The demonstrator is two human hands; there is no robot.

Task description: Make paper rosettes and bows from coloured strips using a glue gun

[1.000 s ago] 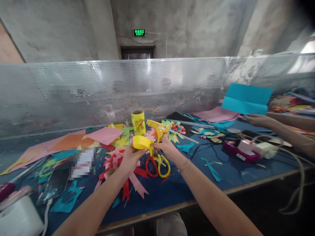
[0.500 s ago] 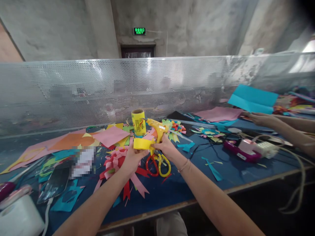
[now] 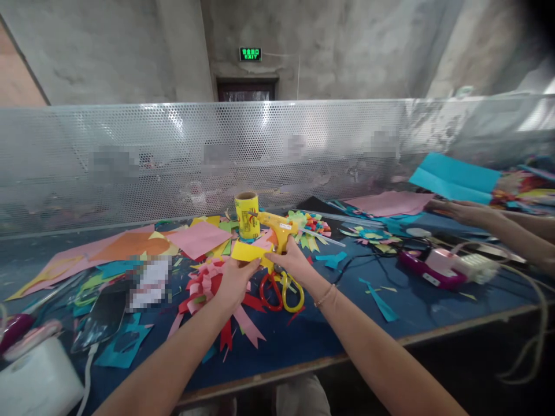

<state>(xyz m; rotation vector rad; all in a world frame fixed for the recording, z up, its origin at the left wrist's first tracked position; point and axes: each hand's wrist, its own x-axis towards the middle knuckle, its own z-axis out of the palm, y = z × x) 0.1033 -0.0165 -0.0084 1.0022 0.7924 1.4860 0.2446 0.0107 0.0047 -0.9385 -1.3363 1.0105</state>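
A yellow paper strip [image 3: 248, 252] is pinched in my left hand [image 3: 234, 283]. My right hand [image 3: 295, 263] is wrapped around the handle of a yellow hot glue gun [image 3: 280, 225], its nozzle pointing left; the fingertips also touch the strip's right end. Below the hands lie scissors [image 3: 270, 293] with one red and one yellow handle loop. A pink and red paper-ribbon rosette [image 3: 207, 282] rests partly behind my left hand. Just behind the strip stands a yellow printed roll [image 3: 246, 216] with a hollow core.
Coloured paper sheets [image 3: 199, 238] and scraps cover the left side, near a phone [image 3: 99, 315] on a white cable. A purple power strip [image 3: 427, 271] with plugs sits right. Another person's hands [image 3: 468, 212] are beside a blue sheet [image 3: 455, 178]. A perforated metal screen [image 3: 269, 156] stands behind.
The yellow strip, curved into a loop before, now shows a flatter, tilted face. My right hand keeps the glue gun. The whole view has shifted slightly.
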